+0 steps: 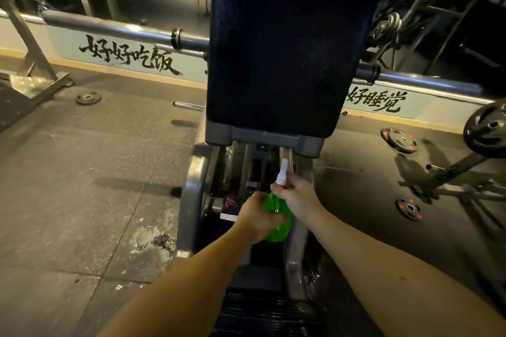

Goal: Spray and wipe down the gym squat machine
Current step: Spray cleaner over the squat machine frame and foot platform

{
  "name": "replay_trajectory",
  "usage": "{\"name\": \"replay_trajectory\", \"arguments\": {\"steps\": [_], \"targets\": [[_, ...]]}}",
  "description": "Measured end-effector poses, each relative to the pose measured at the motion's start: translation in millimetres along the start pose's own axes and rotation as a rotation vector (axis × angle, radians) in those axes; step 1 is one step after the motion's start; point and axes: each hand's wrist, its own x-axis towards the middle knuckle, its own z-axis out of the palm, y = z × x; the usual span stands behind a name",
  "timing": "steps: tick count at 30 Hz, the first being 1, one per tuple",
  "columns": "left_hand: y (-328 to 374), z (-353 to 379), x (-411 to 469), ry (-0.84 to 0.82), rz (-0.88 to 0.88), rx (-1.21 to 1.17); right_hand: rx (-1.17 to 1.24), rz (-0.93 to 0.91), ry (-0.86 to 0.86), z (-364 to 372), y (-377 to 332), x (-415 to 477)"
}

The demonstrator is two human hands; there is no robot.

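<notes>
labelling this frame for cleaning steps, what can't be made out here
Head view only.
1. Green translucent plastic spray bottle: the left hand wrapped round it covers any label and the liquid level.
2. White spray head: fingers of the right hand hide the trigger, so squeezing cannot be told.
3. Long steel bar and painted wall lettering: middle hidden behind the black padded back pad.
4. Black weight plate: cut off by the right edge.

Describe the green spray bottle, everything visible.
The spray bottle has a translucent green, plastic-looking body, a white spray head and a red nozzle tip. It is held in mid-air, tilted so the nozzle points toward the machine frame under the dark back pad. The left hand grips the body; the right hand holds the neck by the trigger. Fill level cannot be told.
</notes>
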Motion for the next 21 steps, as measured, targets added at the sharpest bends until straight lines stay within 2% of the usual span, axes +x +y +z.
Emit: {"name": "replay_trajectory", "arguments": {"steps": [5, 8, 12, 21], "targets": [[-32.6, 34.9, 14.1, -0.037, -0.034, -0.002, -0.077, 0.024, 0.051, 4.7, 45.7, 4.8], [-68.1, 37.3, 8.5, 0.007, -0.072, -0.055, -0.04, 0.048, -0.054, 29.8, 70.5, 3.0], [-143.3, 37.8, -21.4, 0.075, -0.18, -0.076, 0.019, 0.107, -0.179, 85.6, 115.6, -13.4], [-313.8, 67.4, -63.0, -0.053, -0.451, -0.054, 0.07, 0.312, -0.281, 198.7, 273.7, -59.4]]}}
